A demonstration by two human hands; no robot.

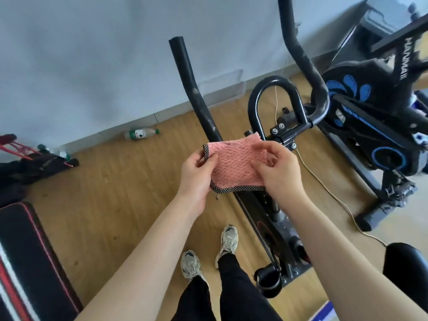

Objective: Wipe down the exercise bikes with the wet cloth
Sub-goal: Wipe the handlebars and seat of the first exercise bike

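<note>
Pink cloth [234, 165] pinched between my left hand [196, 172] and right hand [275, 167], spread just above the near bike's handlebar [196, 89]; a loose grip could drop it onto the floor, and that trailing cord [328, 186] might snag
</note>
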